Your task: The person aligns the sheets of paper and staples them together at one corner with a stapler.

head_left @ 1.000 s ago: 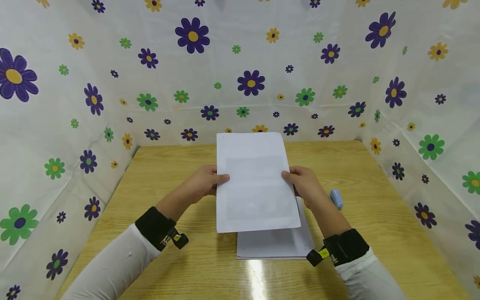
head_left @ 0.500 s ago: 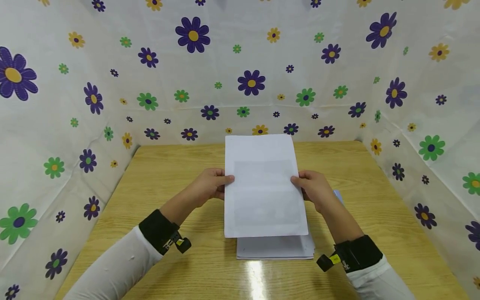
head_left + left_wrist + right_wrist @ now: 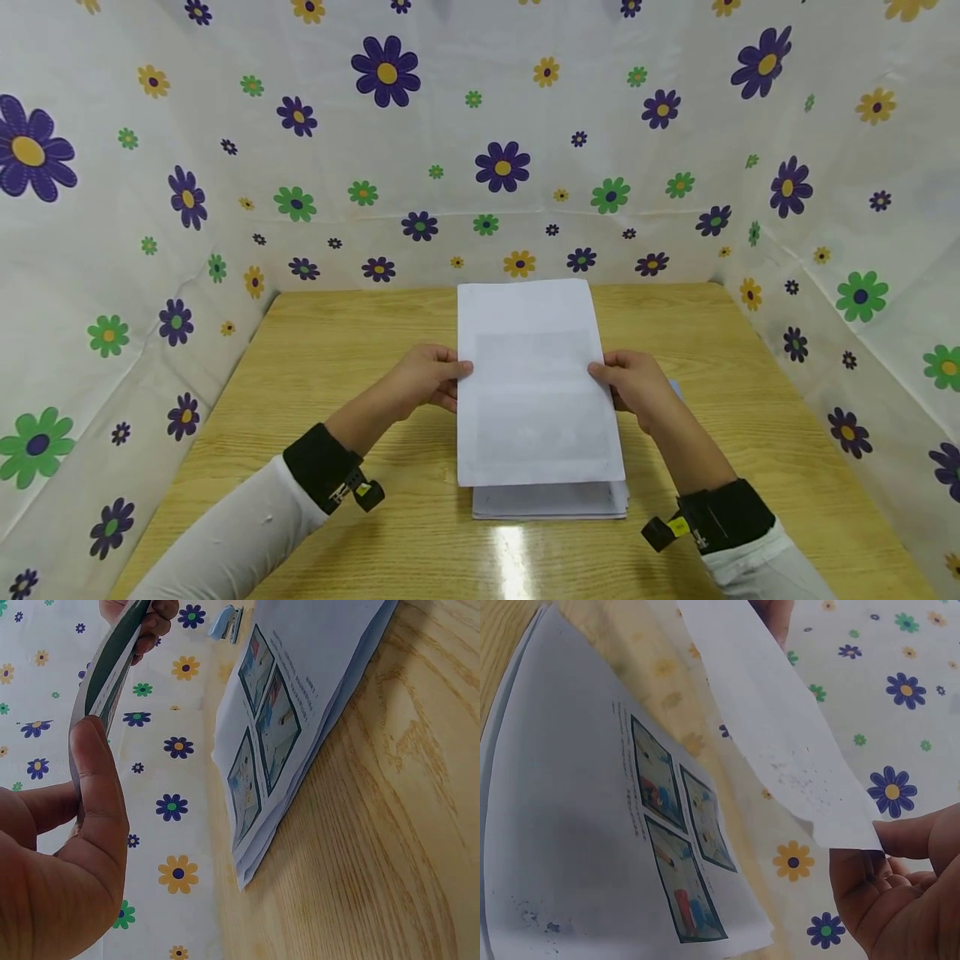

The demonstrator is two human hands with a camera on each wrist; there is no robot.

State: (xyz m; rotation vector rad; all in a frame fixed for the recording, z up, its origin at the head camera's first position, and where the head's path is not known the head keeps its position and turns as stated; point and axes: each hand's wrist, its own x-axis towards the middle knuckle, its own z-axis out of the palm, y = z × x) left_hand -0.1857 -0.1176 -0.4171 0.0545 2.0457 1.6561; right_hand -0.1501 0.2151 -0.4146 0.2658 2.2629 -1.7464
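Observation:
A white sheet of paper point(image 3: 536, 375), faint print showing through it, is held up tilted between both hands. My left hand point(image 3: 427, 379) pinches its left edge, thumb on the near face. At the right edge, my right hand point(image 3: 630, 383) grips it the same way. Under the sheet a stack of papers point(image 3: 551, 500) lies on the table, mostly hidden in the head view. Printed pictures show on the top page of the stack point(image 3: 570, 795) in the right wrist view. The left wrist view shows a gap between the held sheet point(image 3: 112, 667) and the stack.
A light blue stapler point(image 3: 225, 624) lies on the table beyond the stack; in the head view the right forearm nearly covers it. The wooden table point(image 3: 345, 333) meets a flower-patterned white curtain point(image 3: 315, 150) at the back and sides.
Both hands have carried the sheet to the right and slightly down, so it now covers more of the stack. The stapler has become mostly hidden behind the right arm.

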